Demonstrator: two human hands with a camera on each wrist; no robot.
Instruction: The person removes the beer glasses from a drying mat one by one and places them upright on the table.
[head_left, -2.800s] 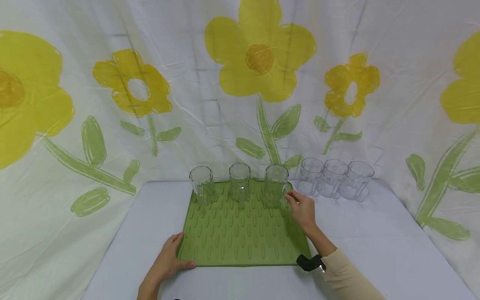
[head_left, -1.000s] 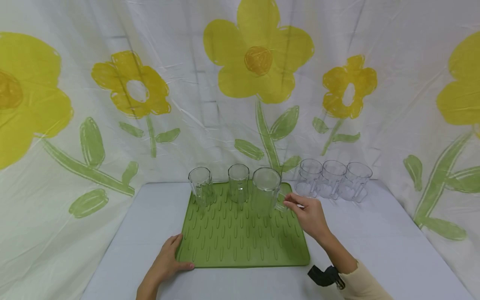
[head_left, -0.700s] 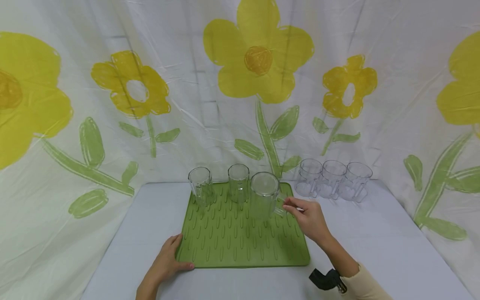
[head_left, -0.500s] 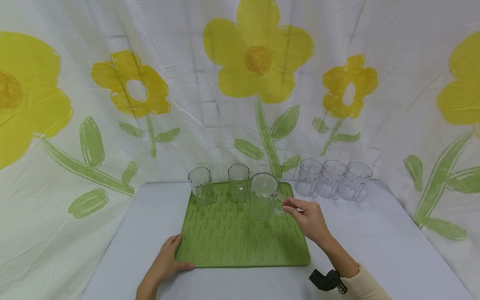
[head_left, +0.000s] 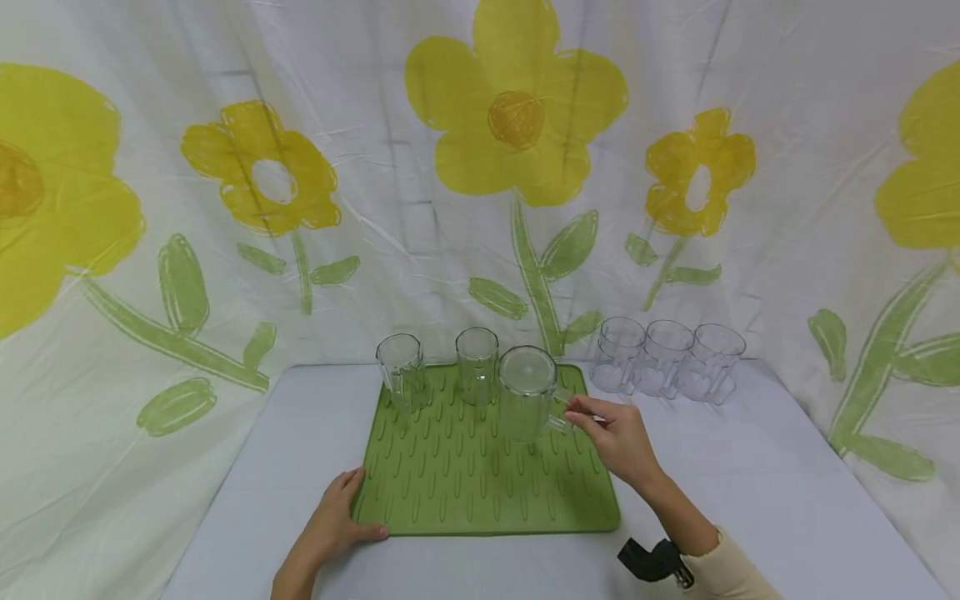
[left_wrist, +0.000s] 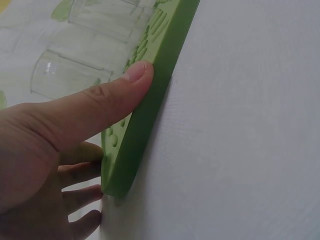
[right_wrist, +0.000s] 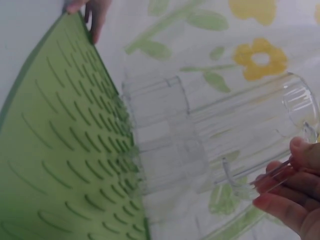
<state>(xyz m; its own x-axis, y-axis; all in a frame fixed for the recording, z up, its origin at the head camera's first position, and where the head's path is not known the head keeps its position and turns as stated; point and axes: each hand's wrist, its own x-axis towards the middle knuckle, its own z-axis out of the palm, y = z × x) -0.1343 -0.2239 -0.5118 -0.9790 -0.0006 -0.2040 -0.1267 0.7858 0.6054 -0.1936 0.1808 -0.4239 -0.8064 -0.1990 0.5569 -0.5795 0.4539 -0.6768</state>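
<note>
My right hand (head_left: 611,433) pinches the handle (right_wrist: 272,175) of a clear glass mug (head_left: 525,396) between thumb and fingers. This mug is raised over the back right part of a green ridged mat (head_left: 480,483). Two more glass mugs stand on the mat's back edge, a left one (head_left: 403,375) and a middle one (head_left: 477,367). My left hand (head_left: 330,517) rests at the mat's front left corner. In the left wrist view its thumb (left_wrist: 112,102) lies on the mat's edge, with the other fingers extended along the side.
Past the mat's back right corner, three clear mugs (head_left: 670,358) stand close together on the white-covered table (head_left: 712,483). A white cloth with yellow flowers (head_left: 517,117) hangs right behind the table's back edge.
The right hand has lifted the mug from the mat's back right and brought it slightly left and toward me; lately it is almost still. The left hand has stayed in place.
</note>
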